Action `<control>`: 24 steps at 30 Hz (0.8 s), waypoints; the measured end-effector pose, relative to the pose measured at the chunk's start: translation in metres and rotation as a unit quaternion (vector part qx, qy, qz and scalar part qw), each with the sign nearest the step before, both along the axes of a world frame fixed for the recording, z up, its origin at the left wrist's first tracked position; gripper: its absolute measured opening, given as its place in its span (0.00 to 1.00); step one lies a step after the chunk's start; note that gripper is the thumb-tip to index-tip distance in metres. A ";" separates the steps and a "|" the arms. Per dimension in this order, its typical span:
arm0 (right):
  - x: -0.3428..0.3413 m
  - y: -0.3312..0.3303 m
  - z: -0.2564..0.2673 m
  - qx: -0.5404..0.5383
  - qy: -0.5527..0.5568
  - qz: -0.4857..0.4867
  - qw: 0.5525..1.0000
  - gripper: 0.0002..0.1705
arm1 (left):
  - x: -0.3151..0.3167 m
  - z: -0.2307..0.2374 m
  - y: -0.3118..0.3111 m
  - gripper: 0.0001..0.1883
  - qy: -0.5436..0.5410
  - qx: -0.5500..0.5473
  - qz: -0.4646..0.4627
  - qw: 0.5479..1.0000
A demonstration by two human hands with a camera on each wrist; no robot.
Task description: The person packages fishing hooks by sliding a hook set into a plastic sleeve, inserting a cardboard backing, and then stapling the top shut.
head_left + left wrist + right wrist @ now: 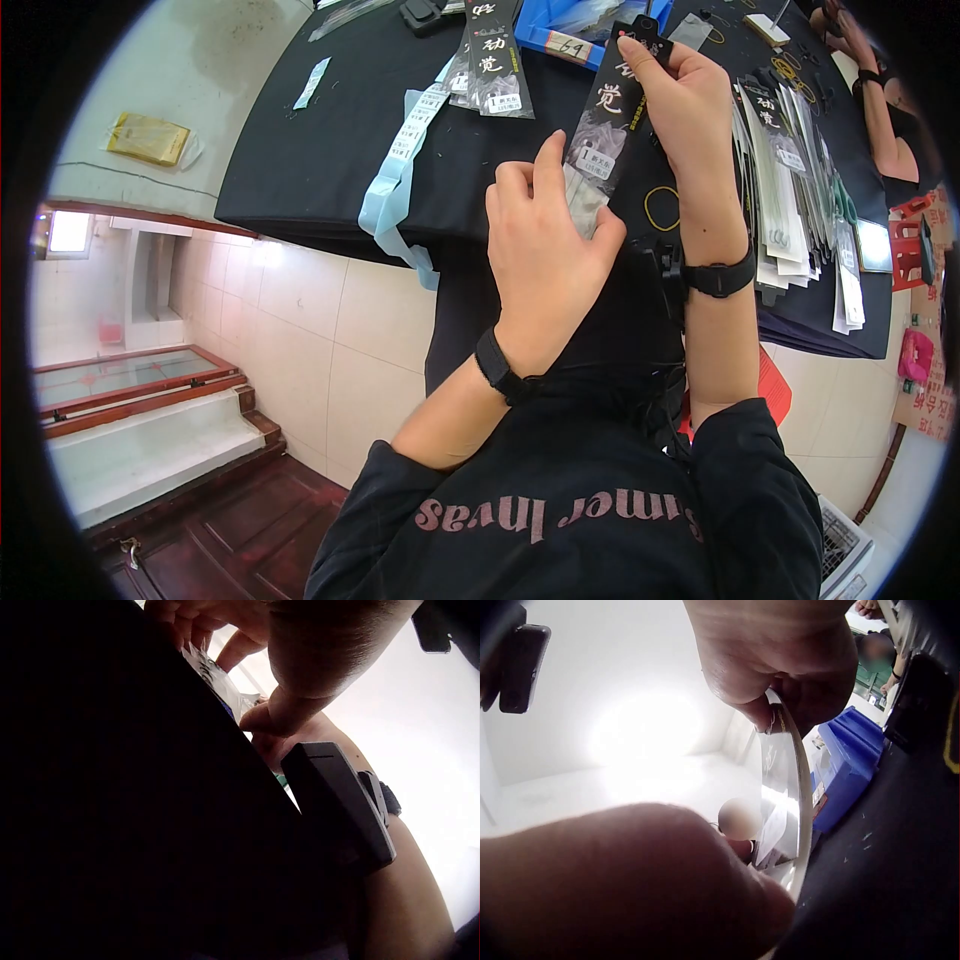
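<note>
A long, narrow plastic packet [607, 105] with a black front, white characters and a white label marked 1 [596, 162] slants over the table's near side. My right hand [695, 110] pinches its top end between thumb and fingers. At the lower end, my left hand [548, 235] holds the clear, crinkled part, thumb on the right and index finger stretched up along the left edge. In the right wrist view the packet [784, 780] is seen nearly edge-on and slightly bowed between both hands. Darkness covers much of the left wrist view, where only a strip of packet [214, 673] shows.
Similar packets [492, 70] lie ahead on the black tablecloth [300, 165], beside a blue bin [545, 38]. A light-blue label strip [392, 185] hangs over the near edge. Rightward are a yellow rubber band [660, 208], a packet stack [785, 180] and another person's arm [885, 130].
</note>
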State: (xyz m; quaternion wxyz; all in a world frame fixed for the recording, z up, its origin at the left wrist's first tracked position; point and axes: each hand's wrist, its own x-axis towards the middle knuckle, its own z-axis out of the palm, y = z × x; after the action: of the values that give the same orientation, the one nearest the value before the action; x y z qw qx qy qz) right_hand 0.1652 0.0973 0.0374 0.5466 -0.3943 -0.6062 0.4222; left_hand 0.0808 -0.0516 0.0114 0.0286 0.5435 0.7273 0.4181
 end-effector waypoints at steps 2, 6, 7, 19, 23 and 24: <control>0.000 0.001 0.000 -0.001 0.003 0.002 1.000 0.14 | 0.000 0.000 0.000 0.34 -0.002 0.000 0.000 1.000; 0.001 0.002 -0.002 -0.012 -0.002 0.002 1.000 0.14 | -0.001 0.000 0.000 0.33 0.000 0.000 -0.001 1.000; 0.001 0.002 -0.002 -0.005 0.009 0.007 1.000 0.15 | -0.001 0.000 0.000 0.33 0.001 0.000 0.000 1.000; 0.003 0.005 -0.004 -0.020 0.026 0.023 0.999 0.14 | -0.002 -0.002 0.000 0.34 -0.002 0.016 -0.005 1.000; 0.010 0.011 -0.005 -0.042 0.040 0.033 0.998 0.14 | -0.012 0.009 -0.003 0.32 -0.040 0.025 -0.029 0.998; 0.009 0.010 -0.003 -0.051 0.054 0.047 0.996 0.14 | -0.019 0.009 -0.002 0.30 -0.113 0.034 -0.062 0.991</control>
State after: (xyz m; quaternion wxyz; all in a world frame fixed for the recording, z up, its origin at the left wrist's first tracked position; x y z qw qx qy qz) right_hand 0.1744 0.1069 0.0346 0.5374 -0.3694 -0.5709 0.4988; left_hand 0.0622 -0.0541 0.0207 0.1178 0.5375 0.6698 0.4986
